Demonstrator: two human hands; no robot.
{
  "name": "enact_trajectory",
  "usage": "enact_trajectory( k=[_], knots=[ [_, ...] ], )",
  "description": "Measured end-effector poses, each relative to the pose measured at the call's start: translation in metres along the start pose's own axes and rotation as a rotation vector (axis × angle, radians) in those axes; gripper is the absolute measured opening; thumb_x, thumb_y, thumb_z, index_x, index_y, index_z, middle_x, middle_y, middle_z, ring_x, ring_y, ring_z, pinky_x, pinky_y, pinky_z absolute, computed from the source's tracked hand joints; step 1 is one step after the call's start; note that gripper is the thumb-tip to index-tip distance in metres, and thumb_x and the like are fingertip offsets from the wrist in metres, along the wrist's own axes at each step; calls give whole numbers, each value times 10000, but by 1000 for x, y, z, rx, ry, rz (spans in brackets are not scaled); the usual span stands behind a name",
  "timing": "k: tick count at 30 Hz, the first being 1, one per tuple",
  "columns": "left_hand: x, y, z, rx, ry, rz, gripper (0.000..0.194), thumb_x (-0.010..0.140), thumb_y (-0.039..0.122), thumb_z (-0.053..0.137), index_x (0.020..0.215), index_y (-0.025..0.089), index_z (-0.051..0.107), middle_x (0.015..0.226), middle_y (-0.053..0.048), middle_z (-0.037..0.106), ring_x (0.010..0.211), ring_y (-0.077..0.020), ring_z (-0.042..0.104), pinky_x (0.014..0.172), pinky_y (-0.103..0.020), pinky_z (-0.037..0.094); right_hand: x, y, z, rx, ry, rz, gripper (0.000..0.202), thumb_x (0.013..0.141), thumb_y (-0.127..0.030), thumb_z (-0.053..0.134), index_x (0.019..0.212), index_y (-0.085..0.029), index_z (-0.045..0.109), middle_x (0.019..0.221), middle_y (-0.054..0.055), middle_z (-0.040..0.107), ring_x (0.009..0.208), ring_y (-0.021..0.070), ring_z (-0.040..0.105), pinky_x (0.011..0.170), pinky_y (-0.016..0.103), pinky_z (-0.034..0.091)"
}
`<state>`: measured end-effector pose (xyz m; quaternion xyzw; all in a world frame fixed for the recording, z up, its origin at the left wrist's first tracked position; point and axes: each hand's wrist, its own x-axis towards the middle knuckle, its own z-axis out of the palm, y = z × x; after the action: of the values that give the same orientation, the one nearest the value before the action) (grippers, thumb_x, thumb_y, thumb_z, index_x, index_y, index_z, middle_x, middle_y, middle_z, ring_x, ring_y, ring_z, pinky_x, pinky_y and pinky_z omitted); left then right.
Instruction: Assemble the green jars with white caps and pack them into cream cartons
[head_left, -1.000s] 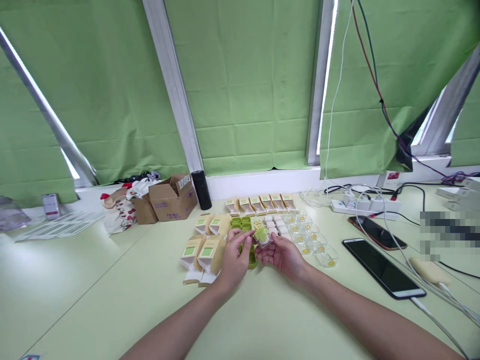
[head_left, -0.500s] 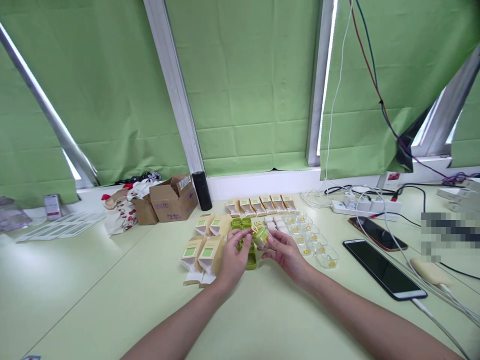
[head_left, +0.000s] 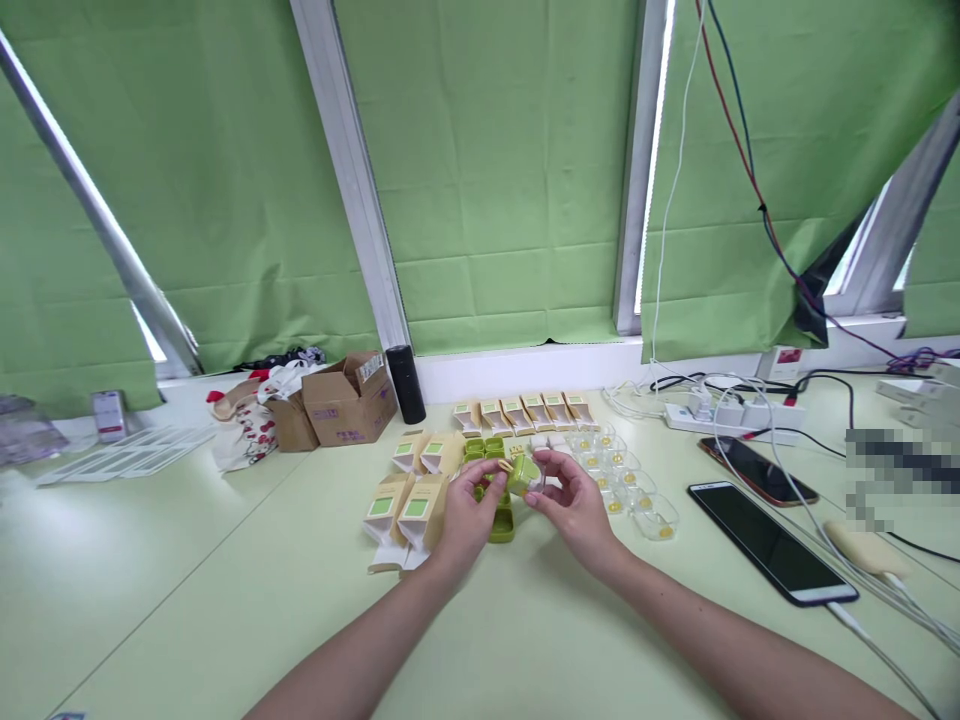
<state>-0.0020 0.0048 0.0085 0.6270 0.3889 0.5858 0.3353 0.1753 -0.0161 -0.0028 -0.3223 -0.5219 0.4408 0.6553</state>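
Note:
Between my two hands, above the table, is a small green box (head_left: pixel 523 474) with a clear part at its right side. My left hand (head_left: pixel 469 508) grips its left side between thumb and fingers, and a small yellowish piece shows by those fingertips. My right hand (head_left: pixel 583 505) pinches the right side with thumb and fingertips. Under and behind the hands stand several green open trays (head_left: pixel 502 526), partly hidden. White blocks (head_left: pixel 551 442) lie just behind my right hand. To its right sit several clear plastic covers (head_left: pixel 656 518) with yellow round marks.
Open kraft cartons (head_left: pixel 416 512) stand left of my left hand, and a row of similar cartons (head_left: pixel 534 413) is at the back. Phones (head_left: pixel 772 540), cables and a power strip (head_left: pixel 731 420) lie right. A cardboard box (head_left: pixel 349 405) and black cylinder (head_left: pixel 406 384) stand back left.
The green box has turned a little in my hands. My right fingers have shifted up and around its right side. My left hand has barely moved.

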Motion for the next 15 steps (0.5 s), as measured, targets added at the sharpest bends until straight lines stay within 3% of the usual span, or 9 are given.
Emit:
enact_trajectory(
  k=[6,11,15],
  knots=[
    [2,6,-1,-71,-20,-37,296,829,427,810,1012,194,814,1100,-118,781,1022,-262,708,899,-364,555,-3,-2,3,-25,-21,-30,523,731,-287,869,1211,-281,663,1223,66,663,1146,256,634,894,375,590],
    [0,15,-1,-81,-4,32,209,840,400,799,865,196,761,1043,-108,767,1036,-264,710,961,-397,548,-3,-3,3,-56,-60,-34,515,758,-279,844,1231,-288,641,1187,63,668,1126,253,639,906,384,581],
    [-6,22,1,24,15,81,173,903,369,733,846,207,707,1070,-111,740,1064,-266,699,975,-415,540,-5,-4,1,-150,-92,-56,515,797,-250,798,1277,-304,620,1293,72,658,1218,269,620,988,422,555]
  ],
)
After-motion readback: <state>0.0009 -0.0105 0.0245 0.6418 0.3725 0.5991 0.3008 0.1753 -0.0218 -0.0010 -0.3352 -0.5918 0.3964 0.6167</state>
